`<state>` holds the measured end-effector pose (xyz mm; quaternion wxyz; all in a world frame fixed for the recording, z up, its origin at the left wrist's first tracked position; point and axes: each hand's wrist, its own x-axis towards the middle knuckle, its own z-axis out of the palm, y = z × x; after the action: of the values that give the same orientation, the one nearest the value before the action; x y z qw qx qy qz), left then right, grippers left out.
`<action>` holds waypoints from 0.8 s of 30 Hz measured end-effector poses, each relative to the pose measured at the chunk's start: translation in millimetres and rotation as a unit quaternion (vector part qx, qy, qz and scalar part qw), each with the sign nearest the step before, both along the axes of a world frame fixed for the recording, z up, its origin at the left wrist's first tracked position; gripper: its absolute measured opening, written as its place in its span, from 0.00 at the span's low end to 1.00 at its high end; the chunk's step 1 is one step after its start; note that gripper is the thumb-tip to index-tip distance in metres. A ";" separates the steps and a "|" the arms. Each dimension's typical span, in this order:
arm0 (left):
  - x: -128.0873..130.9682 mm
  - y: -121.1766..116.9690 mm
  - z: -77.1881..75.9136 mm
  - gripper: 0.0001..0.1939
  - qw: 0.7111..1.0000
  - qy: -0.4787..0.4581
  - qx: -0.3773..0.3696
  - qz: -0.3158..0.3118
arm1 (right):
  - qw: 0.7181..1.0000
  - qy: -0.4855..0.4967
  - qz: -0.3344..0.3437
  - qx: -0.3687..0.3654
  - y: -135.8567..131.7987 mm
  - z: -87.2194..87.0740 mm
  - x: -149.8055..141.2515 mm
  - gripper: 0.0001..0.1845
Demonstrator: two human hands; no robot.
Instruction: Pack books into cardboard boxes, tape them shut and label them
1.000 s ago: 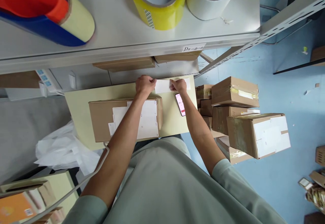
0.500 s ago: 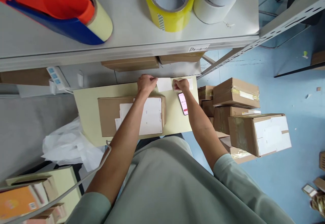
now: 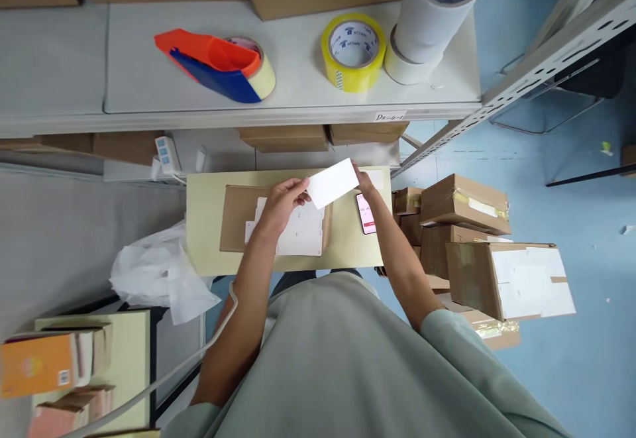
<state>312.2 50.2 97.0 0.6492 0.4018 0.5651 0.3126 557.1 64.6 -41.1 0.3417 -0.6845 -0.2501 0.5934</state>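
Two hands hold a small white paper (image 3: pixel 332 183) up over the table (image 3: pixel 355 252). The left hand (image 3: pixel 284 205) has the left end of the paper. Its thumb and pointing finger are pinched together on the edge, and the other fingers are curled below. The right hand (image 3: pixel 364 181) has the other end, up at the top right corner. Its fingers are close together on the paper, but some are hidden, so I cannot tell how each one bends. The paper is tilted, with its right end farther from the person.

Under the left hand is a brown box (image 3: pixel 238 216) lying on the table. White sheets (image 3: pixel 301 229) cover much of its top. The low corner of the paper hides a bit of the box, and I cannot tell if they touch. Near the right arm is a phone (image 3: pixel 366 214) with a pink screen. Just past the right hand, a white slip (image 3: pixel 376 178) lies on the table.

On the shelf (image 3: pixel 298 97) are a red and blue tape holder (image 3: pixel 223 70), a yellow tape roll (image 3: pixel 354 73) and white rolls (image 3: pixel 422 34), one on top of another. More boxes (image 3: pixel 464 203) are piled at the right of the table. A white plastic bag (image 3: pixel 161 269) is at the left.
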 end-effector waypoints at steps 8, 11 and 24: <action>4.6 -51.4 4.4 0.25 0.997 0.050 0.047 -0.038 | 0.973 0.162 -0.102 0.133 -126.1 68.4 -6.8 0.29; 5.0 -68.2 4.0 0.28 0.996 0.053 0.038 -0.056 | 0.974 0.119 -0.095 0.168 -158.4 90.5 -1.9 0.21; -12.8 -110.1 61.0 0.25 0.991 0.033 0.064 -0.112 | 0.968 0.039 -0.017 0.248 -191.3 142.4 15.1 0.15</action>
<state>299.4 -59.9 158.1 0.6344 0.5132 0.5164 0.2599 572.2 -126.7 101.4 0.5198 -0.5592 -0.3644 0.5331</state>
